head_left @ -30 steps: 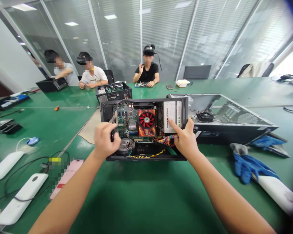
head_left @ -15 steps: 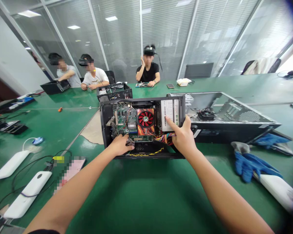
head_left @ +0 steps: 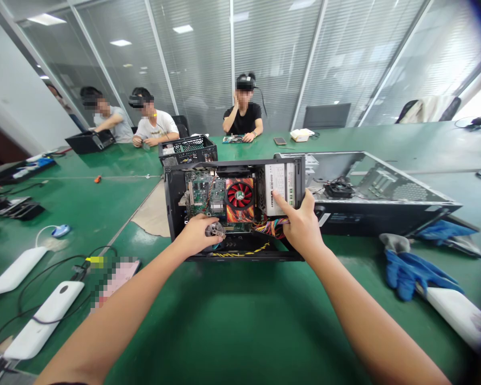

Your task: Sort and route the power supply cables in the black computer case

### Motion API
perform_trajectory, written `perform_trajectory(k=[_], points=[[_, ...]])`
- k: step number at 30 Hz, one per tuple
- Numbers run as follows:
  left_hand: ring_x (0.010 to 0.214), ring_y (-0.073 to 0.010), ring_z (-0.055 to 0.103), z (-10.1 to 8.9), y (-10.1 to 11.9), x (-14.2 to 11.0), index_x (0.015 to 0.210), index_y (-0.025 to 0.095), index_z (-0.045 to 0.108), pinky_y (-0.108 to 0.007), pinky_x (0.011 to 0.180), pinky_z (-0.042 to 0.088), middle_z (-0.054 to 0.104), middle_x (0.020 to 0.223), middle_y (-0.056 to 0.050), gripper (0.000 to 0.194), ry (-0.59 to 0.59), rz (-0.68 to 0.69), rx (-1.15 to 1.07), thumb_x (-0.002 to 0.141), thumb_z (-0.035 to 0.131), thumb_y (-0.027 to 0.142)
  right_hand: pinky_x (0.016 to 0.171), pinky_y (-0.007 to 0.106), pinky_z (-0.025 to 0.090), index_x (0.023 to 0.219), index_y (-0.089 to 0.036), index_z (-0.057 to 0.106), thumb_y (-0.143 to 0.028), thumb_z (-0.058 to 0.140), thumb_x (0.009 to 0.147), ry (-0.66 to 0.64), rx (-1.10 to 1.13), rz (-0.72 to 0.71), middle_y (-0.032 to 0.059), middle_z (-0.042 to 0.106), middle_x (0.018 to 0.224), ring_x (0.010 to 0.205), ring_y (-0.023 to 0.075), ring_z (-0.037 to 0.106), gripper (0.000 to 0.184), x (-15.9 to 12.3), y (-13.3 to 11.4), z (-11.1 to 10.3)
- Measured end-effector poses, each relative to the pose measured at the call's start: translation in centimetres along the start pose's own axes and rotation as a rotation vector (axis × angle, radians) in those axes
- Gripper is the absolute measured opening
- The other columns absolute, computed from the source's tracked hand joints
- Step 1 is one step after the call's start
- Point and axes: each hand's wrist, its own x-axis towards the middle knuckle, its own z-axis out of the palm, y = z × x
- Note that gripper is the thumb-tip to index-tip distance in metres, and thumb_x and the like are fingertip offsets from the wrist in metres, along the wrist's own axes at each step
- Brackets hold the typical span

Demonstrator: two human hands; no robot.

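An open black computer case (head_left: pixel 169 214) lies in front of me, its inside facing me. It contains a green motherboard (head_left: pixel 198 190), a graphics card with a red fan (head_left: pixel 239 199), a white-labelled power supply (head_left: pixel 279 187) and coloured cables (head_left: pixel 270 227). My left hand (head_left: pixel 194 234) is at the lower left of the case, its fingers closed on a small grey, ribbed, roundish part (head_left: pixel 215 230) whose kind I cannot make out. My right hand (head_left: pixel 303 222) grips the case's right edge, its index finger stretched onto the power supply label.
Behind and right lies another open case (head_left: pixel 344 218) with a fan inside. Blue gloves (head_left: pixel 409 267) lie at the right beside a white power bank-like block (head_left: pixel 457 315). At left are white blocks (head_left: pixel 46 318), cables and a phone (head_left: pixel 118 280). Three people sit across the green table (head_left: pixel 240 321).
My left hand has turned and shifted a little, and the grey ribbed part shows more clearly beyond its fingers. The right hand stays on the case.
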Motion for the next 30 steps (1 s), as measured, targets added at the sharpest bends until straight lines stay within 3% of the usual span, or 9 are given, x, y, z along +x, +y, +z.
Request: perform_trajectory(k=[6, 14, 24, 30], points=[[0.100, -0.0240, 0.063, -0.8, 0.4, 0.5, 0.118, 0.019, 0.068, -0.037, 0.095, 0.047, 0.065, 0.112, -0.010, 0.049, 0.074, 0.022, -0.118, 0.075, 0.070, 0.042, 0.093, 0.054, 0.054, 0.147, -0.043, 0.033, 0.006, 0.056, 0.068, 0.015, 0.014, -0.015, 0.0025, -0.002, 0.158, 0.137, 0.0460, 0.032, 0.095, 0.0, 0.0, 0.0], [0.100, -0.0263, 0.064, -1.4, -0.1, 0.7, 0.118, 0.019, 0.068, -0.039, 0.093, 0.047, 0.069, 0.113, -0.010, 0.052, 0.066, -0.142, -0.259, 0.073, 0.070, 0.046, 0.094, 0.054, 0.053, 0.146, -0.044, 0.034, 0.006, 0.055, 0.070, 0.015, 0.037, -0.003, 0.0027, -0.002, 0.158, 0.135, 0.0449, 0.036, 0.094, 0.2, 0.0, 0.1], [0.099, -0.0244, 0.065, -0.8, -0.5, 0.3, 0.120, 0.017, 0.065, -0.038, 0.089, 0.049, 0.068, 0.116, -0.011, 0.058, 0.074, -0.354, -0.966, 0.070, 0.076, 0.045, 0.090, 0.052, 0.055, 0.147, -0.041, 0.033, 0.003, 0.057, 0.068, -0.005, -0.018, -0.005, 0.0049, 0.000, 0.157, 0.134, 0.0458, 0.037, 0.094, 0.3, 0.1, 0.2], [0.091, -0.0235, 0.069, -2.7, 1.2, -0.9, 0.127, 0.020, 0.058, -0.036, 0.078, 0.057, 0.068, 0.119, -0.012, 0.059, -0.047, -0.433, -1.253, 0.074, 0.073, 0.041, 0.091, 0.050, 0.055, 0.145, -0.039, 0.039, 0.004, 0.055, 0.070, -0.010, -0.026, 0.003, 0.0061, 0.000, 0.157, 0.134, 0.0450, 0.037, 0.088, 0.4, 0.0, 0.1]])
